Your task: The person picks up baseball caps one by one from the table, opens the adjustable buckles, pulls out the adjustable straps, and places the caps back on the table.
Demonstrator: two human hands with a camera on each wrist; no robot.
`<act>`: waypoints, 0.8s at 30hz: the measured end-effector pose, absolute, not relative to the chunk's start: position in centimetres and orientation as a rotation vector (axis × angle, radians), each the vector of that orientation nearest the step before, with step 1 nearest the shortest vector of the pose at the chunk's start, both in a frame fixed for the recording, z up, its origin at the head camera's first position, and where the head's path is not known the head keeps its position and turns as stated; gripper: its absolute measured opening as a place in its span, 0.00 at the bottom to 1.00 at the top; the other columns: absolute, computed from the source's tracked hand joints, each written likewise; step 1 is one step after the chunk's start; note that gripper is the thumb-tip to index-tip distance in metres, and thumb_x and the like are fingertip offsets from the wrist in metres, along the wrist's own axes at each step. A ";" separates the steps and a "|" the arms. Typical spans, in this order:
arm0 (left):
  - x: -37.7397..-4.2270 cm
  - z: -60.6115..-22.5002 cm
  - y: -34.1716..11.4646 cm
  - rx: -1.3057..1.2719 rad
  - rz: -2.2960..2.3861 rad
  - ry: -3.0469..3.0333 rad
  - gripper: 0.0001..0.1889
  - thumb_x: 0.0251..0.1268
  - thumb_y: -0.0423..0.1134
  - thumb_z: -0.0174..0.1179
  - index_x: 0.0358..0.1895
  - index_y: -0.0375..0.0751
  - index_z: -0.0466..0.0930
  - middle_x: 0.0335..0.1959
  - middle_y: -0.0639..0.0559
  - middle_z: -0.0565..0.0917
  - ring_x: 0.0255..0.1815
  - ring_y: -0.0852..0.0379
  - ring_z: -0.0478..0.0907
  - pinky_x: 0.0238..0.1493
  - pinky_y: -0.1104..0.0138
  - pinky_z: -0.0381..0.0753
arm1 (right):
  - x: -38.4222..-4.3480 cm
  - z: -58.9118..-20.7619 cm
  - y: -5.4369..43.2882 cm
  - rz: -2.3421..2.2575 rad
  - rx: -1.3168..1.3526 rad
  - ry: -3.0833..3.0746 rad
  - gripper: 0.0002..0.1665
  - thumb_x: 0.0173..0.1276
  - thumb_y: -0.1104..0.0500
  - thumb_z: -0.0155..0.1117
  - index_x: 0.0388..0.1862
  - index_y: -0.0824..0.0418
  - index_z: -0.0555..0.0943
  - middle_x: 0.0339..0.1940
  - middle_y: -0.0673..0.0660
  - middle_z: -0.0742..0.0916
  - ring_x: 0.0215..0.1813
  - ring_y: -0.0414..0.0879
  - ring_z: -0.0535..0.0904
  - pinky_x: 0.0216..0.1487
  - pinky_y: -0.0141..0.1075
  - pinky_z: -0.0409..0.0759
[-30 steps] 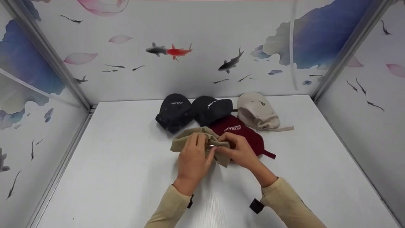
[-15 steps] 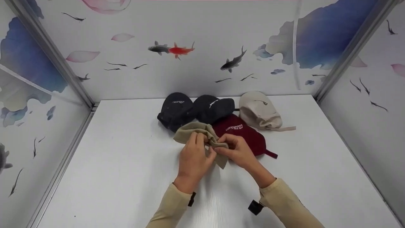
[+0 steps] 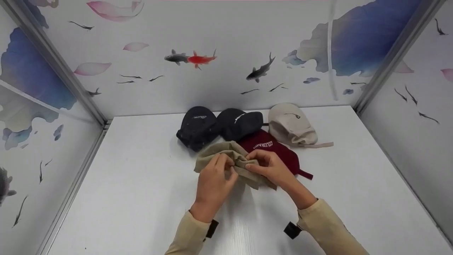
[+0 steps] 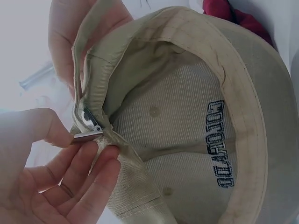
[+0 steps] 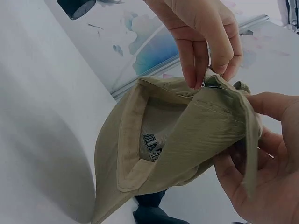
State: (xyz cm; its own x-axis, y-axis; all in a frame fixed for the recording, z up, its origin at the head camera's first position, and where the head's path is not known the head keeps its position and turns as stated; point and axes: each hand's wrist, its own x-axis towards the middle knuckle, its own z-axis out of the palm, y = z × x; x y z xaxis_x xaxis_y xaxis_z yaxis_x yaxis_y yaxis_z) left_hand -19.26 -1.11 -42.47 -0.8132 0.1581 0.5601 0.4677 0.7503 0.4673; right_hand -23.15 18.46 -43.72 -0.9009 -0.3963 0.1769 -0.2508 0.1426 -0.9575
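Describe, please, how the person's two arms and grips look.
The left sleeve and right sleeve are long and tan. A left black block and a right black block, both small, show near their ends. The left grip and right grip wear no gloves.

Head view dim; glare streaks the flat white tabletop (image 3: 240, 223) at six o'clock. Left wrist view overexposed at ten o'clock.
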 end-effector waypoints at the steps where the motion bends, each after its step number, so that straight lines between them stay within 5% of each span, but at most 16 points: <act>1: -19.1 -42.5 -1.1 -0.470 -0.850 -2.456 0.07 0.58 0.30 0.66 0.35 0.43 0.77 0.32 0.52 0.78 0.32 0.61 0.80 0.34 0.69 0.82 | -23.0 -43.7 18.4 -1.851 -0.647 2.301 0.12 0.67 0.65 0.66 0.45 0.73 0.80 0.38 0.51 0.83 0.35 0.35 0.78 0.37 0.26 0.78; 6: -19.0 -42.5 -0.8 -0.472 -0.877 -2.446 0.07 0.59 0.30 0.66 0.34 0.44 0.76 0.31 0.52 0.78 0.30 0.61 0.79 0.32 0.69 0.81 | -22.4 -43.4 17.9 -1.806 -0.655 2.403 0.14 0.64 0.64 0.70 0.45 0.69 0.79 0.39 0.59 0.83 0.35 0.37 0.79 0.37 0.28 0.79; 13: -19.1 -43.0 -1.2 -0.508 -0.962 -2.409 0.05 0.63 0.31 0.64 0.38 0.43 0.78 0.36 0.52 0.80 0.37 0.60 0.80 0.40 0.68 0.83 | -22.5 -43.9 16.8 -1.836 -0.605 2.558 0.09 0.60 0.67 0.69 0.40 0.64 0.82 0.40 0.57 0.86 0.41 0.36 0.76 0.45 0.26 0.74; 24: -19.6 -43.6 -1.8 -0.432 -1.020 -2.458 0.14 0.62 0.33 0.67 0.49 0.42 0.76 0.49 0.47 0.75 0.52 0.55 0.76 0.50 0.64 0.83 | -22.8 -43.7 16.5 -1.954 -0.580 2.372 0.10 0.65 0.67 0.65 0.44 0.71 0.80 0.41 0.59 0.84 0.40 0.36 0.78 0.41 0.26 0.78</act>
State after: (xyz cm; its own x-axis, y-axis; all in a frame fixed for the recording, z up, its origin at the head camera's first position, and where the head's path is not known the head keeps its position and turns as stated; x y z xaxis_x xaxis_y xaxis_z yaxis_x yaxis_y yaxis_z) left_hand -19.59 -1.76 -43.62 -0.8536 0.1151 0.5081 0.4411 0.6786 0.5873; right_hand -22.75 16.47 -43.70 -0.9311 -0.2898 0.2215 -0.2729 0.1505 -0.9502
